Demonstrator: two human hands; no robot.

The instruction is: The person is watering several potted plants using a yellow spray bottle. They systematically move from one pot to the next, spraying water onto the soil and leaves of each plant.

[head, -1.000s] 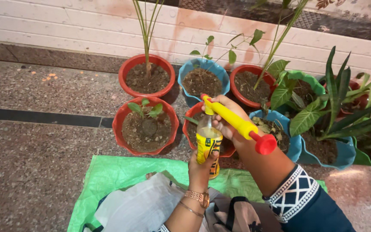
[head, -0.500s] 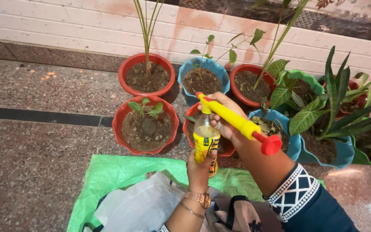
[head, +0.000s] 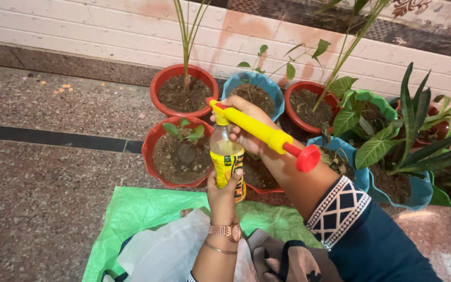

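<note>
The left hand (head: 224,192) grips a plastic bottle (head: 227,162) with a yellow label from below, holding it upright over the red pot (head: 151,148) of soil and a small seedling. The right hand (head: 249,128) clasps the yellow pump sprayer (head: 254,130) fitted on the bottle's neck. Behind, the blue pot (head: 275,94) holds soil and a thin sapling.

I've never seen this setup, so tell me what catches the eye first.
A yellow pump sprayer with a red knob sits mid-frame on a yellow-labelled bottle: right hand on the sprayer, left hand on the bottle. Behind them, red and blue plant pots cluster along the white wall.
</note>
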